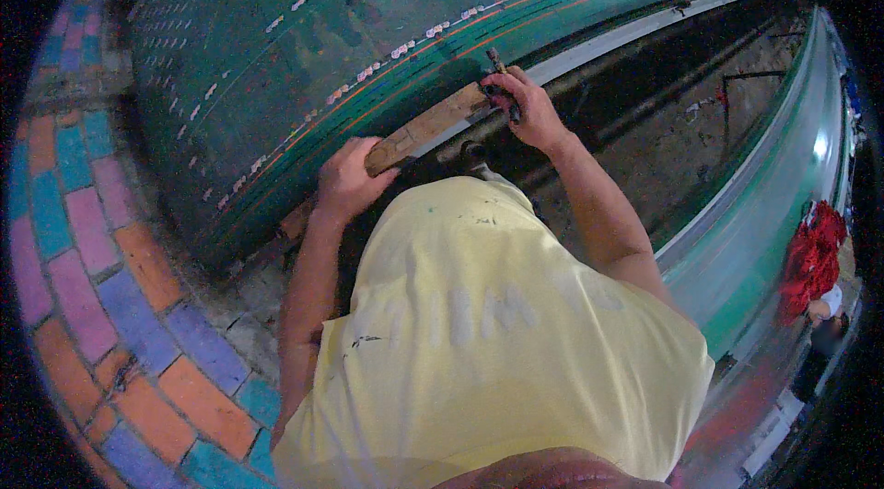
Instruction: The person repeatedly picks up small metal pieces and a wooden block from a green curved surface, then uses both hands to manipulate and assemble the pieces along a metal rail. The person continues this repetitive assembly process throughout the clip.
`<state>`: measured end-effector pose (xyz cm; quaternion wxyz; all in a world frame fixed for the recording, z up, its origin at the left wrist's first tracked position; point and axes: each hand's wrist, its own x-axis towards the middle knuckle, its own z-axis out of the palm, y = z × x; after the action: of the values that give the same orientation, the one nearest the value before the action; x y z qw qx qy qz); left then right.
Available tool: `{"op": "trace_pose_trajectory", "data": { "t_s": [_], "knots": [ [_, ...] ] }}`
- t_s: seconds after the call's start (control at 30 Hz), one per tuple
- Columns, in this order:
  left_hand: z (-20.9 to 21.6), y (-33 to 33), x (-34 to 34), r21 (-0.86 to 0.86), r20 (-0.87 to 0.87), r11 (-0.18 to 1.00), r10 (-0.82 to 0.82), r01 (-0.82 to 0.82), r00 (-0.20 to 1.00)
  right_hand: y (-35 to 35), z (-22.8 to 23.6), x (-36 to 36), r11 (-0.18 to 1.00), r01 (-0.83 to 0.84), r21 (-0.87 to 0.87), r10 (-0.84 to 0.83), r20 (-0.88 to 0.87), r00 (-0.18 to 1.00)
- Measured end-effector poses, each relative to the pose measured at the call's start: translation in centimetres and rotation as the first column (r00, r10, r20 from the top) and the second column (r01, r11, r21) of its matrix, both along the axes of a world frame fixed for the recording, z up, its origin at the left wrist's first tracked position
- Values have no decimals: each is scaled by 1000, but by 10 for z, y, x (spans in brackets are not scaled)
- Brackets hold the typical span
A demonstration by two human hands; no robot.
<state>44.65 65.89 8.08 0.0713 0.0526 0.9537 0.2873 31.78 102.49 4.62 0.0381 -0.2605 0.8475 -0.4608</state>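
Between my two hands lies a short brown wooden bar (428,127), slanting along the near edge of a long green table (304,84). My left hand (351,178) is closed round the bar's left end. By its right end, my right hand (527,107) is closed on a small dark tool (495,62) with a metallic, narrow upper end that points toward the table. I cannot make out its exact kind. Some of the tool is hidden by my fingers, and the bar's underside does not show.
Rows of pale marks and orange lines run along the green table, with a grey metal rail (626,38) on its edge. To the right, past a dark gap, stands another green table (750,268) with red cloth (814,250). A person (820,342) is beyond. Coloured paving bricks (138,314) lie left.
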Motion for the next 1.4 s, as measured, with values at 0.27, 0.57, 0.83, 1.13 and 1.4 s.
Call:
{"op": "trace_pose_trajectory", "data": {
  "t_s": [0.27,0.57,0.83,1.13,1.4],
  "knots": [
    [-15,121,-104,138,-159,966,-196,219,968,-2,-2,14,987,144,-68,-150,-95,984],
    [-20,155,-125,-60,-185,925,-380,375,906,15,-16,87,914,351,205,-302,-235,924],
    [-27,164,-126,-152,-247,923,-383,355,890,0,-21,96,839,383,388,-301,-255,919],
    [-19,171,-129,-226,-186,919,-366,323,912,-4,-21,90,771,394,501,-230,-357,905],
    [-22,170,-129,-225,-175,916,-372,331,912,-24,-59,105,774,625,-97,-564,342,752]
  ]
}}
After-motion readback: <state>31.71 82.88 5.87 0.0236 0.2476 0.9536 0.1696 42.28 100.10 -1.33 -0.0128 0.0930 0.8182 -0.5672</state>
